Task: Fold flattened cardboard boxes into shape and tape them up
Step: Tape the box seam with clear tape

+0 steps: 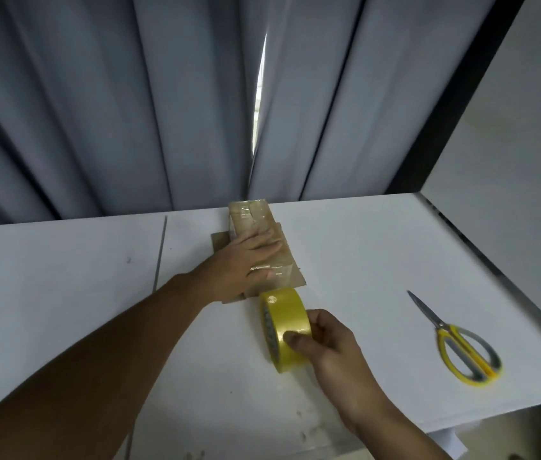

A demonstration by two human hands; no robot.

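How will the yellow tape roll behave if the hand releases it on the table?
The tape roll is held on its round edge over the table, so it would probably roll or tip if the right hand lets go. Its glossy surface may be slippery. Its tape seems joined to the cardboard box under the left hand, which may limit rolling.

single head view looks forward and down, close over the table [63, 277]
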